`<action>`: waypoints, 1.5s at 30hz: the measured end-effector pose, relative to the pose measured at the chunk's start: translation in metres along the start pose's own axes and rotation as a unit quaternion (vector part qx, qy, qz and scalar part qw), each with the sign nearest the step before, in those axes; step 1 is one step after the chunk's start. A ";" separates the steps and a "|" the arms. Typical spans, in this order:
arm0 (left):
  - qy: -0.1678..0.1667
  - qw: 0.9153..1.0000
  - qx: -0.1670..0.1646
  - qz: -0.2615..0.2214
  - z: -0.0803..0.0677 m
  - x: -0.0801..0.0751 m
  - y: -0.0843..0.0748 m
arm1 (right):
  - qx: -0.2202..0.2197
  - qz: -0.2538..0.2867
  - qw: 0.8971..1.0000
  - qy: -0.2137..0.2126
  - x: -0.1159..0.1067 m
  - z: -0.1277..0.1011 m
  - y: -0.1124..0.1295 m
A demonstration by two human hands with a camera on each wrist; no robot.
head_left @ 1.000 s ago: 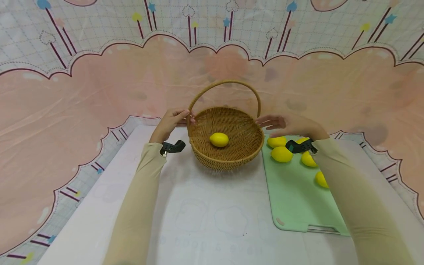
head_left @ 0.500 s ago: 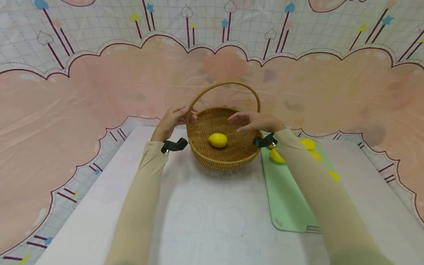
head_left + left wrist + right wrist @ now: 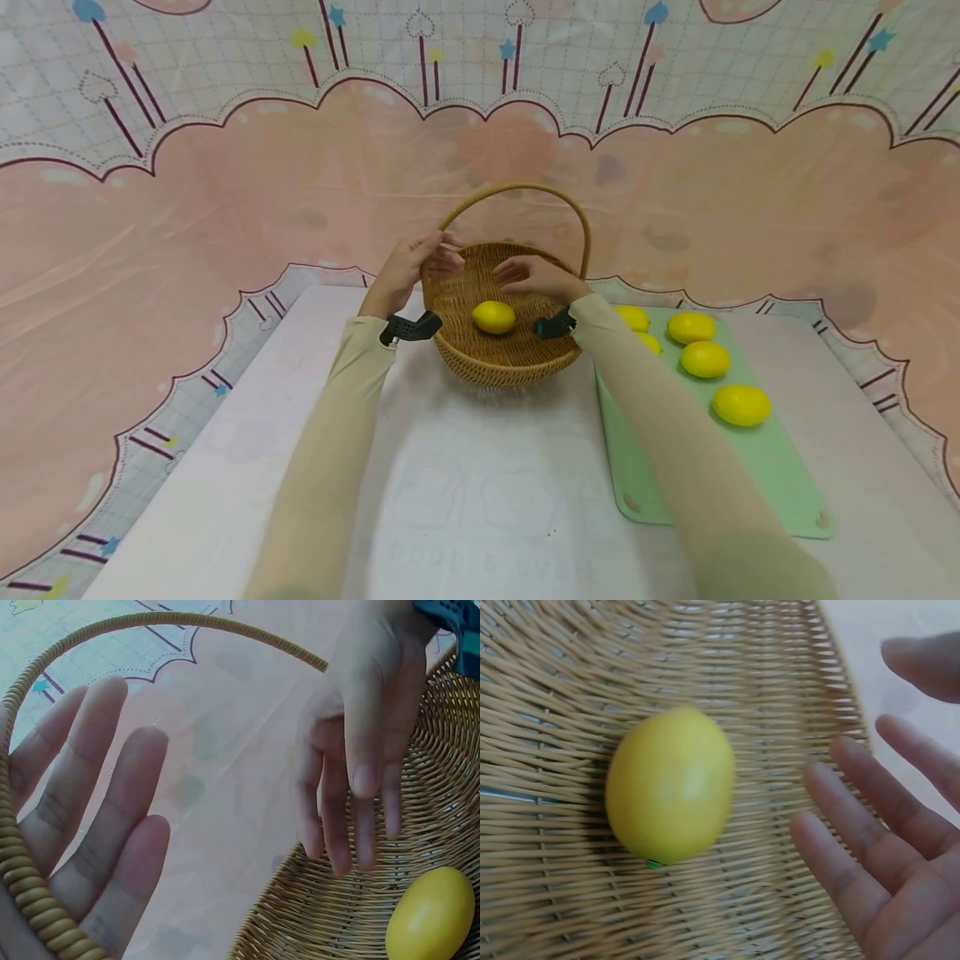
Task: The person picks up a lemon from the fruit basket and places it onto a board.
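A wicker basket [image 3: 510, 333] with a tall arched handle [image 3: 517, 190] stands on the white table [image 3: 465, 500], just left of a pale green cutting board [image 3: 750, 475]. One yellow lemon [image 3: 494, 317] lies on the woven floor of the basket, near its middle.

The left hand [image 3: 414, 260] is at the basket's left side where the handle meets the rim. In the left wrist view the coiled handle crosses the palm, and the fingers [image 3: 112, 795] stand straight and spread, not curled round anything; whether the palm actually touches the handle cannot be told for sure.

The right hand [image 3: 532, 277] hovers inside the basket, above and just behind the lemon, with the forearm reaching in over the right rim. Its fingers [image 3: 855, 847] are stretched out and relaxed, holding nothing, and they lie near the lemon [image 3: 669, 784] without touching it.

Four more lemons rest on the cutting board: one [image 3: 633, 317] close to the basket's right rim, two [image 3: 691, 327] [image 3: 704, 359] further right, and one [image 3: 741, 404] nearest the person. A pink and white patterned cloth [image 3: 187, 192] hangs behind the table.
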State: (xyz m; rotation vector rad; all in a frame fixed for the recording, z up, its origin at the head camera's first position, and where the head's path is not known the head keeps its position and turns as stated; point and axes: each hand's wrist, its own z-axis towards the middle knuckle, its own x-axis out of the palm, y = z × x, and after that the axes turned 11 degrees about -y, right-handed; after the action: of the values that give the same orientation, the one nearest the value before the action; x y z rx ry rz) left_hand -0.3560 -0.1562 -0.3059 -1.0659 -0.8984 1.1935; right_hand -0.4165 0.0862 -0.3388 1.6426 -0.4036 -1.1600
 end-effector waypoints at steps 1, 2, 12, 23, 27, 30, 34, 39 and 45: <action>-0.003 1.000 0.001 0.001 0.000 0.001 0.000 | 0.005 0.002 1.000 -0.004 0.002 0.002 -0.002; -0.003 1.000 0.001 0.000 -0.001 0.001 0.000 | 0.012 0.003 1.000 -0.007 0.004 0.003 -0.003; 0.003 1.000 0.013 -0.003 -0.001 0.004 0.003 | 0.029 -0.040 0.999 -0.005 0.017 0.007 -0.008; 0.013 1.000 0.005 0.010 -0.001 -0.002 0.006 | 0.054 -0.118 0.992 -0.001 0.021 0.008 -0.010; 0.026 1.000 0.008 0.005 -0.002 -0.005 0.006 | 0.071 -0.137 0.988 0.015 0.022 0.009 -0.009; 0.033 0.999 0.018 -0.008 -0.001 -0.007 0.006 | 0.081 -0.150 0.985 0.030 0.022 0.010 -0.008; 0.043 0.998 0.036 -0.021 0.000 -0.009 0.007 | 0.092 -0.166 0.981 0.045 0.022 0.012 -0.007; 0.054 0.997 0.048 -0.018 0.000 -0.011 0.010 | 0.099 -0.176 0.977 0.071 0.023 0.011 -0.008; 0.062 0.997 0.052 -0.013 -0.001 -0.012 0.012 | 0.094 -0.177 0.974 0.102 0.025 0.008 -0.009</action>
State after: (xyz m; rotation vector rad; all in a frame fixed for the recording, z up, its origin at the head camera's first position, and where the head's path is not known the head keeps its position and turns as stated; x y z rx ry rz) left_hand -0.3598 -0.1674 -0.3178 -1.0291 -0.7440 1.1279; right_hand -0.4140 0.0673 -0.3586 2.0376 -0.0891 -1.2225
